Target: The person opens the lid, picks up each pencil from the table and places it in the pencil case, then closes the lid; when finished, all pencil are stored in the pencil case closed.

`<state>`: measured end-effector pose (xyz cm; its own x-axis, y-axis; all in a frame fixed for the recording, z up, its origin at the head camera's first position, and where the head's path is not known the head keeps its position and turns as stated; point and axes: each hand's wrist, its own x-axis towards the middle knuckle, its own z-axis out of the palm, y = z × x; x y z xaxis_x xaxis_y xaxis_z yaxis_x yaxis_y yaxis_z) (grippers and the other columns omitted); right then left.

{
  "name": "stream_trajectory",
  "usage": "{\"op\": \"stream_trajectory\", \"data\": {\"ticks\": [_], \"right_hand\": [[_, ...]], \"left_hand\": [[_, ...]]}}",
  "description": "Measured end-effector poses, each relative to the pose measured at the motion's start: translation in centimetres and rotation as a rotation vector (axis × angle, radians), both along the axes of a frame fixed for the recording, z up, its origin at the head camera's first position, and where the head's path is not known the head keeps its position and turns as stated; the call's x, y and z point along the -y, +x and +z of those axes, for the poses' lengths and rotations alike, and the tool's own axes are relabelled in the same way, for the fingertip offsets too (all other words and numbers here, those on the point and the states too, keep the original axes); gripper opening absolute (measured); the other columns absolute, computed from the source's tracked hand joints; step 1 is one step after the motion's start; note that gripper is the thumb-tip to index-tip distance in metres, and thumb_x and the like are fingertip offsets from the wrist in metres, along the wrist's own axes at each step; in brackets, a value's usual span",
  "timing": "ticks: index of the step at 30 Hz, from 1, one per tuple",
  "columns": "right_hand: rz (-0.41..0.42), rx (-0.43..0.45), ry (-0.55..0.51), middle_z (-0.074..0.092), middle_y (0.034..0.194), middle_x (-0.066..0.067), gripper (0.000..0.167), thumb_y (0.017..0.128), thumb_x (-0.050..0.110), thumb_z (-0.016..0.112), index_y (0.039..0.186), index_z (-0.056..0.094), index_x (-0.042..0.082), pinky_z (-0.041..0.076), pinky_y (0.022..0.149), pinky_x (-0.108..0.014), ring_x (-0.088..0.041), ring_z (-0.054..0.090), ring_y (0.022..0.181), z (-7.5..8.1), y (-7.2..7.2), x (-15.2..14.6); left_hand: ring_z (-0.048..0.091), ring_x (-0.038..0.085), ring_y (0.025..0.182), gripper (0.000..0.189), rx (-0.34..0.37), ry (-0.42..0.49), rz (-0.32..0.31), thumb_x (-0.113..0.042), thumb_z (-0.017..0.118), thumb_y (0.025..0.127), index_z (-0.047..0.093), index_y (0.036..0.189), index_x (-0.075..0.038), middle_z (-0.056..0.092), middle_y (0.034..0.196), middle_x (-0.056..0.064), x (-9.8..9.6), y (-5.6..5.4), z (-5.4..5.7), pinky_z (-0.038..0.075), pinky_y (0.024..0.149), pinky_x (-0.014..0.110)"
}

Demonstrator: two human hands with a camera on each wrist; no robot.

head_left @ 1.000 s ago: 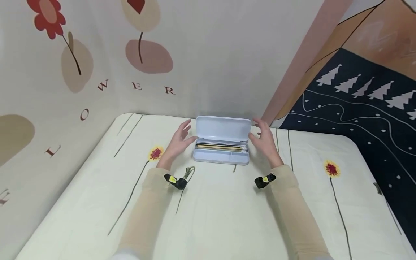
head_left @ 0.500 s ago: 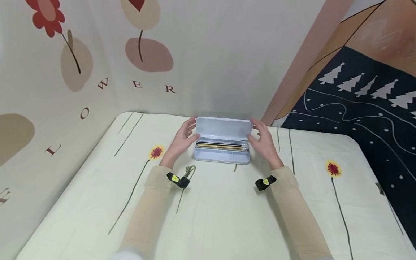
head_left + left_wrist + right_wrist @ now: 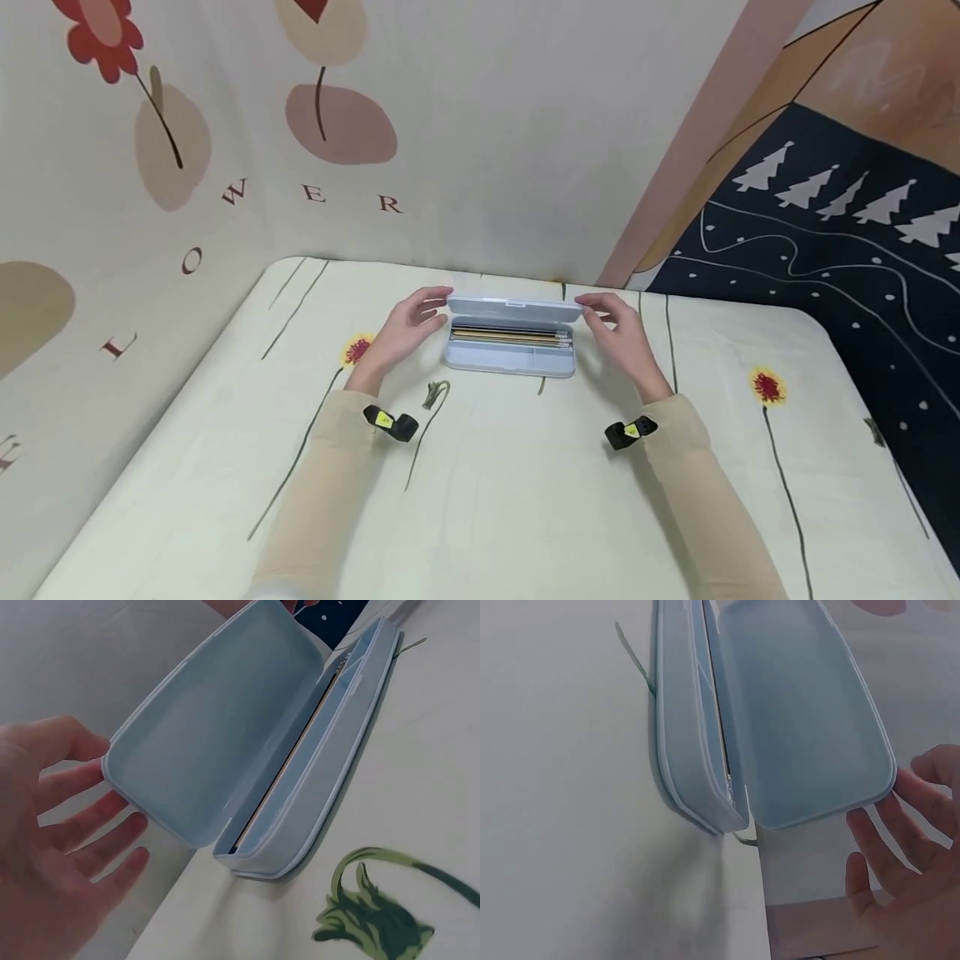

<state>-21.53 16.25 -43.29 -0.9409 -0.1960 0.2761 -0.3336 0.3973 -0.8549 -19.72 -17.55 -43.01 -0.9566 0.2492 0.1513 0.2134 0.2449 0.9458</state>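
A light blue pencil case (image 3: 487, 360) lies on the cloth-covered surface, its hinged lid (image 3: 513, 309) tilted partway over the base. Several pencils (image 3: 510, 337) lie along the back compartment; the front compartment has a divider near its right end. My left hand (image 3: 397, 333) touches the lid's left corner, its fingers extended and spread in the left wrist view. At the opposite corner, my right hand (image 3: 626, 342) has its fingertips against the outside of the lid, with the thumb apart from it in the right wrist view. Part of the pencils is hidden in both wrist views.
A white cloth (image 3: 495, 500) printed with flowers and stems covers the surface. Behind it hangs a pale curtain (image 3: 480, 150) with printed letters, and a dark panel (image 3: 825, 250) with white trees stands at the right. Black wrist cameras (image 3: 393, 423) sit at both cuffs.
The lid has swung from nearly upright down toward the front. Both hands have come from beside the lid to its upper corners and moved with it; the base stays put.
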Motion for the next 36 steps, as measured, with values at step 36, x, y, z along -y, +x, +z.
{"op": "stream_trajectory", "data": {"ticks": [36], "right_hand": [[0.016, 0.196, 0.095, 0.059, 0.11, -0.018, 0.023, 0.088, 0.004, 0.067, 0.111, 0.069, 0.0, 0.051, 0.084, -0.043, -0.032, 0.062, 0.095, -2.8, 3.9, 0.1]], "left_hand": [[0.046, 0.036, 0.124, 0.017, 0.063, -0.118, -0.025, 0.006, 0.062, 0.088, 0.067, 0.105, 0.009, 0.057, 0.121, 0.023, 0.8, 1.7, -2.9, 0.034, 0.109, 0.046]]}}
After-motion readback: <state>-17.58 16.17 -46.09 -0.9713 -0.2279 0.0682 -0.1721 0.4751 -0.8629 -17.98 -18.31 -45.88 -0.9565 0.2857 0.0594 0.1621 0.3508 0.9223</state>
